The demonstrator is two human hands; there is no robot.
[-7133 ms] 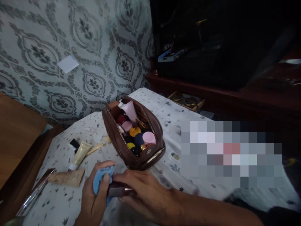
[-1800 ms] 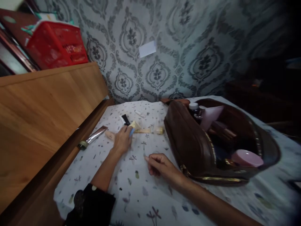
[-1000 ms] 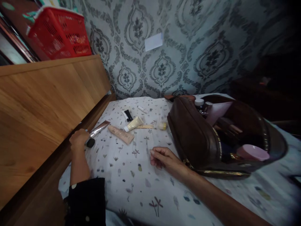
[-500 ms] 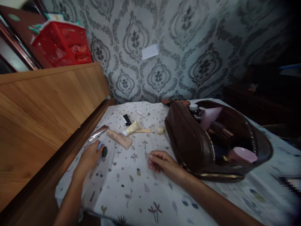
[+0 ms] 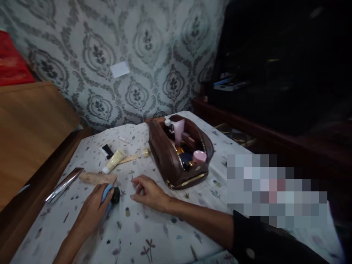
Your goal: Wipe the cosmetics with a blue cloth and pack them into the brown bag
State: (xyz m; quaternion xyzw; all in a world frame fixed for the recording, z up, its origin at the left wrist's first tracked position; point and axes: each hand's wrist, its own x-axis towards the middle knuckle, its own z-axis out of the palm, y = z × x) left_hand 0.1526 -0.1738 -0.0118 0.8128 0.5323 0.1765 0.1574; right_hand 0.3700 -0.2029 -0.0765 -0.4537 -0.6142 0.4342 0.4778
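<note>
My left hand (image 5: 93,207) is closed round a small light-blue item (image 5: 106,191) with a dark rounded end; its kind is unclear, as my fingers cover much of it. To its right, my right hand (image 5: 150,193) hovers with thumb and fingers apart and nothing between them. A beige tube (image 5: 95,178) lies just beyond my left hand, with a shiny silver tube (image 5: 64,184) on its left. Farther back lie a pale yellow tube (image 5: 115,160), a black-and-white tube (image 5: 107,150) and a small yellow-and-clear jar (image 5: 145,152). An unzipped brown cosmetic bag (image 5: 162,157) stands beyond my right hand.
The bag holds a pink jar (image 5: 199,156), a pale pink tube (image 5: 178,131) and a white-capped bottle (image 5: 167,123). A printed white cloth (image 5: 156,234) covers the table. A wooden panel (image 5: 33,121) borders the left; dark furniture (image 5: 275,121) stands at the right.
The view has swung right, so the bag now appears nearer the middle. My left hand has brought the blue item closer to my right hand, whose thumb and fingers have spread apart.
</note>
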